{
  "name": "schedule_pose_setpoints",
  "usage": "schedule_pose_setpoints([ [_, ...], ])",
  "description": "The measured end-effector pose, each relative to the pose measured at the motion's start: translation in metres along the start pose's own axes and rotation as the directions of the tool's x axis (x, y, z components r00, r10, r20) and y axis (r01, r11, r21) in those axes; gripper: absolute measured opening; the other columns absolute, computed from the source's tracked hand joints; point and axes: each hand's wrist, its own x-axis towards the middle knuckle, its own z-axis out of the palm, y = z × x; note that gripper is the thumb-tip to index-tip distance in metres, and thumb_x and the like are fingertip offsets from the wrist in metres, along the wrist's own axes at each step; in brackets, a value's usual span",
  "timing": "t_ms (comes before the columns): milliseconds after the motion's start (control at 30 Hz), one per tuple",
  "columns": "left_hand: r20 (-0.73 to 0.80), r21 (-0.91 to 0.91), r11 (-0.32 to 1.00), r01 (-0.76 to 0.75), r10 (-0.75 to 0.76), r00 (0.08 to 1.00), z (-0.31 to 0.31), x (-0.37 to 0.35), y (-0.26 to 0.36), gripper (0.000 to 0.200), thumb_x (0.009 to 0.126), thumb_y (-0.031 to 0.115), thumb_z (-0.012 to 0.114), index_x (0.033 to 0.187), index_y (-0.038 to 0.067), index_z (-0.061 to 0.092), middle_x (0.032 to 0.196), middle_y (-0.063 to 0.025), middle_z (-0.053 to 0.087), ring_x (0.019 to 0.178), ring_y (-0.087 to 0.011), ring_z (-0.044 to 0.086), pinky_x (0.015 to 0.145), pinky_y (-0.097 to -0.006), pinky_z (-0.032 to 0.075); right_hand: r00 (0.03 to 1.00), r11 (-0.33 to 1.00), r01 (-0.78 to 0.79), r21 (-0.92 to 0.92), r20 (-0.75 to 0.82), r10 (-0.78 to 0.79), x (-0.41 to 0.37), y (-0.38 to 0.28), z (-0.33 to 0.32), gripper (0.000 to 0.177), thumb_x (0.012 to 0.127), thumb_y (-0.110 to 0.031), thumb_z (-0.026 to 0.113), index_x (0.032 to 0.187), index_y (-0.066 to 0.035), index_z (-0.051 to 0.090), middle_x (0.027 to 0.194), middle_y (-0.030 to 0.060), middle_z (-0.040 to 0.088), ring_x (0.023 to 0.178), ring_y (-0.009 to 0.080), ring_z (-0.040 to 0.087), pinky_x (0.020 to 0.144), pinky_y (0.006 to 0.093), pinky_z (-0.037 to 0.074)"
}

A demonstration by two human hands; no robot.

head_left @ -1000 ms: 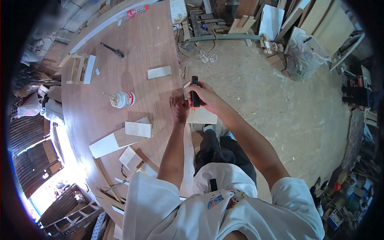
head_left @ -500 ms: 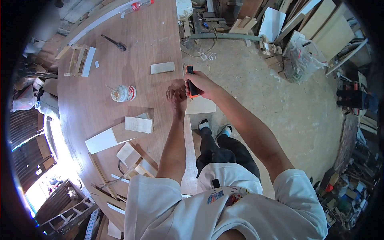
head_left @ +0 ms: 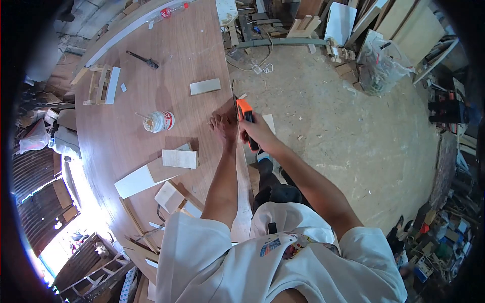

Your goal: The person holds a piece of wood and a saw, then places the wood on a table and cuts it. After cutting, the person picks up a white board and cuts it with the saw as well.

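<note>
My right hand (head_left: 256,131) is wrapped round the orange and black handle of a tool (head_left: 244,107), at the right edge of the brown tabletop (head_left: 187,55). Beside it, my left hand (head_left: 224,129) presses down near that edge with its fingers bent; whatever lies under it is hidden. A small pale block (head_left: 205,86) rests on the table beyond my hands. To the left stands an open jar (head_left: 159,121) with a stick in it. Nearer me, another pale block (head_left: 180,158) lies on a longer white-ended board (head_left: 134,181).
A dark tool (head_left: 143,59) and a small wooden frame (head_left: 102,85) are on the table's far left. A plastic bottle (head_left: 174,10) lies at the far end. Boards (head_left: 341,22) and a clear plastic bag (head_left: 381,68) stand beyond the floor at the right.
My right hand has moved toward me with the tool, whose orange end now shows more. The pale piece beneath my hands at the table edge is now mostly out of sight. The view has shifted slightly.
</note>
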Motion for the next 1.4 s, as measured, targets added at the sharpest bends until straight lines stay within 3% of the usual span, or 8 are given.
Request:
schedule_pose_setpoints([
  [133,0.007,0.026,1.0,0.012,-0.012,1.0,0.004,-0.001,0.001,0.015,0.077,0.021,0.059,0.075,0.007,0.059,0.088,-0.0113,0.056,0.094,-0.0306,0.051,0.087,-0.0449,0.038,0.995,0.998,0.067,0.008,-0.076,-0.066,-0.023,0.032,0.015,0.012,0.087,-0.012,0.058,0.088,-0.004,0.049,0.062,0.002,0.049,0.047,0.0111,0.048,0.045,0.03,0.042],
  [233,-0.009,0.046,0.999,-0.003,0.004,1.0,0.003,-0.002,0.002,0.012,0.077,0.018,0.059,0.076,0.007,0.06,0.087,-0.0114,0.055,0.094,-0.0305,0.052,0.087,-0.0444,0.039,0.808,0.773,0.431,-0.466,-0.183,-0.56,-0.027,0.058,0.025,0.017,0.085,-0.01,0.06,0.096,-0.002,0.049,0.065,0.0014,0.046,0.054,0.0095,0.044,0.05,0.0276,0.038],
  [600,0.004,0.051,0.996,0.074,-0.074,0.997,-0.007,0.0,0.01,0.012,0.081,0.017,0.055,0.084,0.006,0.059,0.094,-0.012,0.055,0.096,-0.0309,0.051,0.085,-0.0428,0.038,0.973,0.969,0.16,-0.191,-0.138,-0.187,-0.031,0.017,0.012,0.018,0.088,-0.01,0.059,0.1,-0.006,0.046,0.065,-0.0012,0.046,0.046,0.0069,0.045,0.042,0.026,0.038],
  [667,0.0,0.043,0.992,0.119,-0.119,0.993,-0.005,-0.001,0.009,0.013,0.081,0.018,0.055,0.086,0.006,0.058,0.094,-0.012,0.055,0.096,-0.031,0.051,0.085,-0.0425,0.038,0.996,0.988,-0.039,-0.148,-0.08,0.028,-0.03,-0.006,0.009,0.018,0.086,-0.011,0.061,0.097,-0.005,0.048,0.065,-0.0004,0.046,0.062,0.0128,0.055,0.057,0.028,0.044],
  [800,0.06,0.091,0.984,0.153,-0.159,0.985,0.001,0.001,0.003,0.014,0.083,0.018,0.055,0.09,0.007,0.057,0.095,-0.012,0.054,0.096,-0.0304,0.05,0.084,-0.0415,0.037,0.994,0.984,-0.058,-0.17,-0.104,0.04,-0.017,0.0,0.013,0.019,0.086,-0.013,0.062,0.096,-0.002,0.049,0.064,0.0039,0.05,0.062,0.0167,0.057,0.058,0.0329,0.046],
  [867,0.133,0.073,0.984,0.164,-0.173,0.976,-0.006,0.0,0.007,0.014,0.083,0.02,0.056,0.087,0.007,0.057,0.094,-0.0122,0.054,0.097,-0.03,0.049,0.086,-0.0419,0.036,0.941,0.84,0.14,-0.525,-0.194,-0.278,-0.009,0.012,0.016,0.024,0.084,-0.014,0.062,0.098,0.0,0.05,0.069,0.0124,0.057,0.065,0.026,0.061,0.062,0.0381,0.048],
  [1067,0.167,0.038,0.978,0.205,-0.208,0.964,-0.02,0.005,0.021,0.015,0.081,0.022,0.056,0.084,0.007,0.058,0.094,-0.0119,0.054,0.096,-0.0303,0.048,0.088,-0.0434,0.035,0.923,0.813,0.18,-0.554,-0.191,-0.334,-0.025,0.022,0.018,0.025,0.081,-0.011,0.06,0.099,0.002,0.05,0.076,0.0204,0.06,0.074,0.0368,0.063,0.068,0.0395,0.048],
  [1400,0.174,0.093,0.978,0.187,-0.201,0.964,-0.021,0.006,0.026,0.02,0.079,0.022,0.056,0.085,0.006,0.065,0.102,-0.0138,0.055,0.102,-0.0315,0.047,0.09,-0.0429,0.034,0.929,0.894,0.177,-0.412,-0.23,-0.29,-0.043,0.02,0.023,0.02,0.078,-0.007,0.057,0.095,0.0,0.049,0.068,0.0121,0.052,0.06,0.0213,0.052,0.059,0.0333,0.044],
])
